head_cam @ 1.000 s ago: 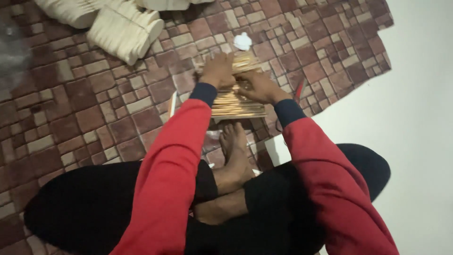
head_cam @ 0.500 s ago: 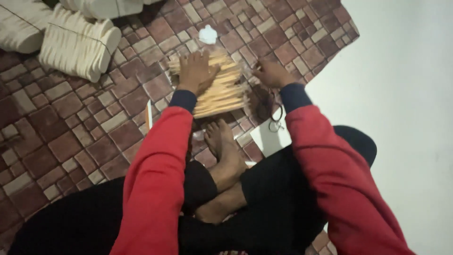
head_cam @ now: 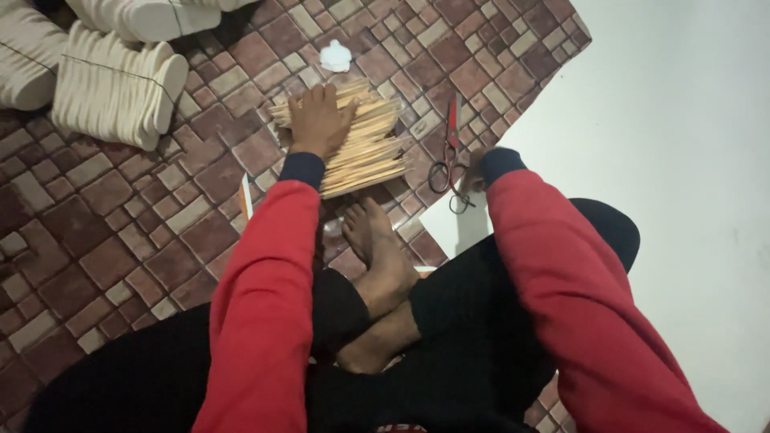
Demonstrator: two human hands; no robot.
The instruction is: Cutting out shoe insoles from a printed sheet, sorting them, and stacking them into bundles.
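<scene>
Left hand: the left hand (head_cam: 319,120) is laid flat, palm down and fingers spread, on top of a pile of thin wooden sticks (head_cam: 365,148); nothing is gripped, the pile is only pressed.
Right hand: the right hand (head_cam: 475,170) is seen at the handles of a pair of scissors (head_cam: 449,156); it is blurred and mostly hidden by its dark cuff, so whether the handles are grasped cannot be told.
Floor mat: a mat (head_cam: 144,232) printed with red-brown and beige paving blocks is spread beneath everything, ending at a plain white floor (head_cam: 682,160) on the right.
Body: red sleeves and black trousers are seen, with the legs crossed and the bare feet (head_cam: 377,256) tucked just below the sticks.
Bundles: tied bundles of pale flat wooden pieces (head_cam: 112,84) are stacked at the upper left, well apart from the hands.
Sticks: the pile is fanned out in the middle of the mat, straight ahead of the feet.
Scissors: red-bladed with dark handles, laid near the mat's right edge, just beside the sticks.
White scrap: a small crumpled white piece (head_cam: 335,56) is lying above the sticks.
</scene>
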